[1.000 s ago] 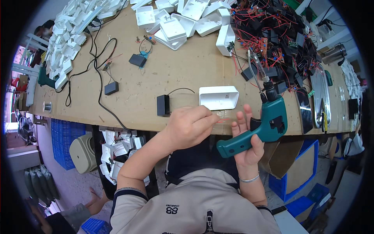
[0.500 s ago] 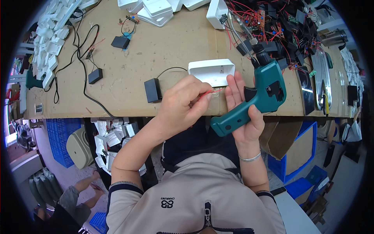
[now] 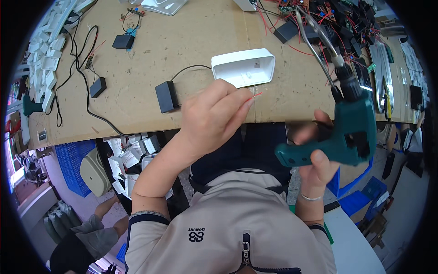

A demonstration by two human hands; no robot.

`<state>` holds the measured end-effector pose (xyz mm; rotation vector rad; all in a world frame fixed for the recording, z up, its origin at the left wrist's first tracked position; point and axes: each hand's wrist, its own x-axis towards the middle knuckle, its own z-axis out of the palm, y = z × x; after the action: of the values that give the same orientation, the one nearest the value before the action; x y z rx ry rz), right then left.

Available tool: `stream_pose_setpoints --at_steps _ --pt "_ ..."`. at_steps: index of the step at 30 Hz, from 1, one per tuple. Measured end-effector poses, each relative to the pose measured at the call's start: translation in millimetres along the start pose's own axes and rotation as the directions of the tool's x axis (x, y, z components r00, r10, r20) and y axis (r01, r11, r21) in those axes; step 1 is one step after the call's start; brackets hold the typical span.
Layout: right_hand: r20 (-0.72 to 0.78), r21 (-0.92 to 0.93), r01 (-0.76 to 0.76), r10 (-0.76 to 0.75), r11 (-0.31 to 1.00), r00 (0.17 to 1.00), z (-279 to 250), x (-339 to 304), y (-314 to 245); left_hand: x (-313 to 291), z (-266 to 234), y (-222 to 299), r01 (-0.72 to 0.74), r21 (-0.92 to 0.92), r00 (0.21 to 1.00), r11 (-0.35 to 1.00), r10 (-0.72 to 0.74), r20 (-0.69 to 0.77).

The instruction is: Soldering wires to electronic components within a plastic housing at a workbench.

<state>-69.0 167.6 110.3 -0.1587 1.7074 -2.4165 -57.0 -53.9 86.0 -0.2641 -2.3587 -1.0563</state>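
My left hand (image 3: 212, 118) is closed, with thumb and forefinger pinching a thin red wire (image 3: 258, 95) whose end sticks out to the right. My right hand (image 3: 321, 171) is wrapped round the handle of a green soldering gun (image 3: 353, 130); its fingers are partly blurred. The gun's metal tip and a thin tube beside it point away from me, over the table. Just beyond my left hand lies a white plastic casing (image 3: 267, 73), open side toward me. A black box-shaped part (image 3: 167, 97) rests left of it, with a black cable running to the casing.
Black parts with red wires and circuit boards (image 3: 315, 32) are heaped at the far right. Two more wired black blocks (image 3: 97, 87) lie at left, near a loose black cord (image 3: 102, 102). White casings (image 3: 41, 64) pile at the left edge. A person (image 3: 86, 242) is at lower left.
My right hand has moved the soldering gun right and toward me, away from the left hand. The left hand keeps its pinch on the red wire. The whole view has shifted slightly.
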Motion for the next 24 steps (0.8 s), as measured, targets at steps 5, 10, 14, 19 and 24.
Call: stream_pose_setpoints --at_steps 5,10,14,19,24 --pt "-0.063 -0.208 0.027 -0.042 0.978 0.997 -17.4 -30.1 -21.5 2.6 3.2 -2.0 -0.100 0.141 0.990 0.985 0.113 -0.081" --pt "-0.021 -0.386 0.000 -0.009 0.923 1.000 -32.0 -51.2 -35.0 5.3 4.8 0.6 -0.085 0.233 0.988 0.969 0.113 -0.107" --pt "-0.038 -0.429 -0.088 0.080 0.899 0.996 -28.7 -55.4 -40.0 4.2 14.0 3.0 -0.047 0.342 0.974 0.939 0.119 -0.193" --pt "-0.081 -0.508 -0.170 0.150 0.844 0.985 -24.8 -51.7 -42.7 22.5 8.2 9.1 0.060 0.381 0.987 0.922 0.002 -0.159" --pt "0.084 -0.560 -0.077 0.149 0.825 0.985 -29.6 -43.8 -38.3 30.4 13.9 -1.0 0.070 0.365 0.992 0.929 -0.028 -0.119"
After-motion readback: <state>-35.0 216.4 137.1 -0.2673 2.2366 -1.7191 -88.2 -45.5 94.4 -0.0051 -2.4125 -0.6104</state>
